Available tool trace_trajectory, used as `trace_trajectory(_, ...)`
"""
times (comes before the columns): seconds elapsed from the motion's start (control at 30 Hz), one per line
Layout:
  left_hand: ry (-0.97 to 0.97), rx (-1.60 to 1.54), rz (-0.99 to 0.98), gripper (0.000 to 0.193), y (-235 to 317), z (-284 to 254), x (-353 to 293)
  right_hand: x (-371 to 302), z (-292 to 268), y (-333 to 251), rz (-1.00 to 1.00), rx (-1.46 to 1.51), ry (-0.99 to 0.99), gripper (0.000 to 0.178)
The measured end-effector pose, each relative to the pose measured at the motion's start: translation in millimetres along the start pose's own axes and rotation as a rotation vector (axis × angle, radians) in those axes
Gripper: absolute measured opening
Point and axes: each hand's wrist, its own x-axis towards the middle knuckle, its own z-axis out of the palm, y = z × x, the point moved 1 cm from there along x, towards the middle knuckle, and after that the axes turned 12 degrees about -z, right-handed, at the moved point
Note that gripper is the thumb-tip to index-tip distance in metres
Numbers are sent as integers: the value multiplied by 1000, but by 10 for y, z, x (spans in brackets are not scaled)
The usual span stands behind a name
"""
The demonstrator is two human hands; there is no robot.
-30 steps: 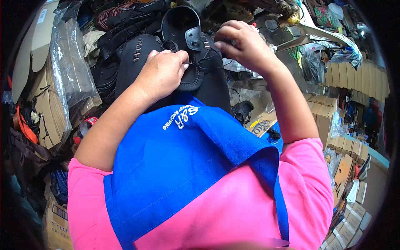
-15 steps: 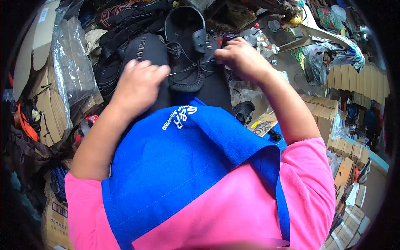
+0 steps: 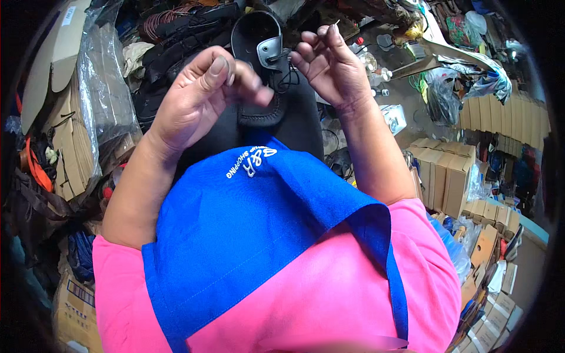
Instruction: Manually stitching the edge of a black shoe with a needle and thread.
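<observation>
Stitching a black sandal by hand

Both hands are raised apart above the black sandal (image 3: pixel 259 76), upper centre of frame, resting on the lap. The right hand (image 3: pixel 329 67) pinches a needle (image 3: pixel 335 25); the left hand (image 3: pixel 200 97) is loosely curled, apparently on thread too thin to confirm. Risk: pulling unevenly may tangle or snap the thread. Half a second earlier both hands sat lower, on the sandal.

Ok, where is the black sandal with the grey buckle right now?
In the head view the black sandal lies top centre on the person's lap, between the raised left hand and right hand, just above the blue apron.
</observation>
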Motion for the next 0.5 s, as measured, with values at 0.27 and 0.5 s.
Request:
trace_trajectory(0.27,637,149,78,17,275,-1089,-1079,-376,-1086,-1148,-298,-580,267,10)
trace_trajectory(0.5,427,1310,43,33,204,-532,-129,-262,-472,-629,-39,-1209,-139,21)
